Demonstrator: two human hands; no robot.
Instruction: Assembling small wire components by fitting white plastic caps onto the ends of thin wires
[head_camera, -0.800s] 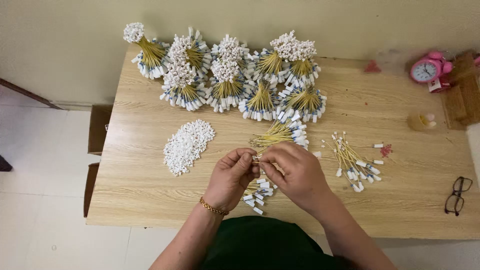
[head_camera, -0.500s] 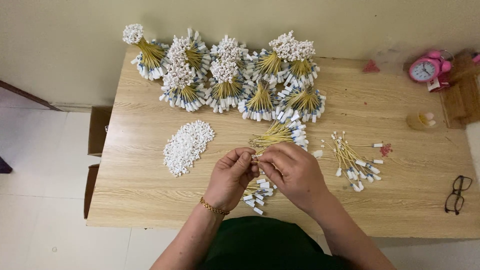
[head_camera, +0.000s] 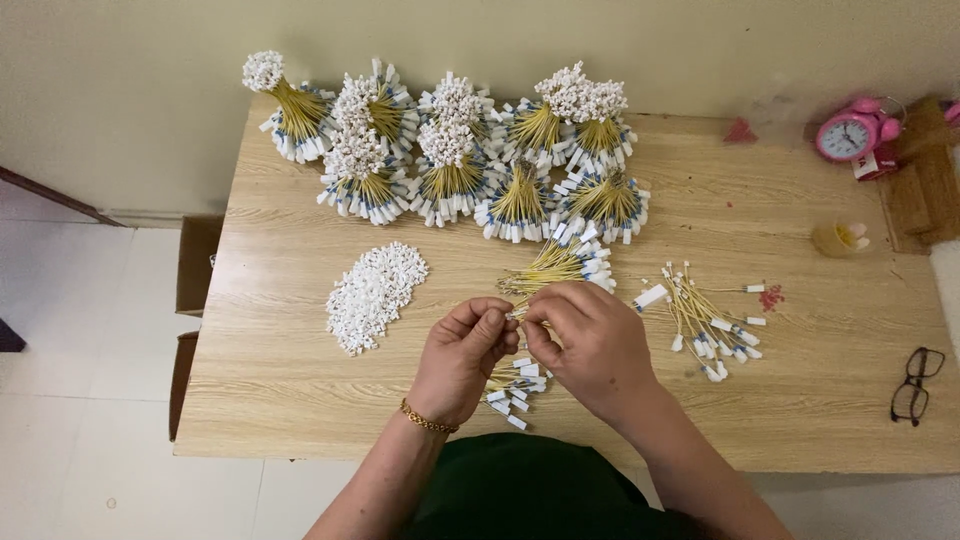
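Centrally, just below the middle of the frame, a thin yellow stick (head_camera: 518, 316) is being pinched between both hands, over the loose white-tagged sticks (head_camera: 515, 385) lying under the wrists. The left hand (head_camera: 462, 360) is curling its fingertips closed on the stick's end; the right hand (head_camera: 592, 340) is closing thumb and forefinger on the same piece from the other side (whether a white cap is between them cannot be told, the fingers are covering it). Holding it raised off the wood is likely keeping the small end steady for fine finger work.

Nearby stock: a fanned bunch of sticks (head_camera: 565, 265) lying just above the hands; a heap of small white caps (head_camera: 375, 293) sitting left of centre, within easy reach of the left hand; a scattered lot of finished sticks (head_camera: 710, 325) lying to the right.

Along the upper edge, tied bundles (head_camera: 450, 150) are standing in a row, white tips upward.

Surface: a light wood-grain table (head_camera: 300, 400) standing against a pale wall. At the right of the frame, a pink alarm clock (head_camera: 852, 132), a small yellowish cup (head_camera: 838, 238) and black spectacles (head_camera: 915, 385) are resting. White floor tiles are showing at lower left.
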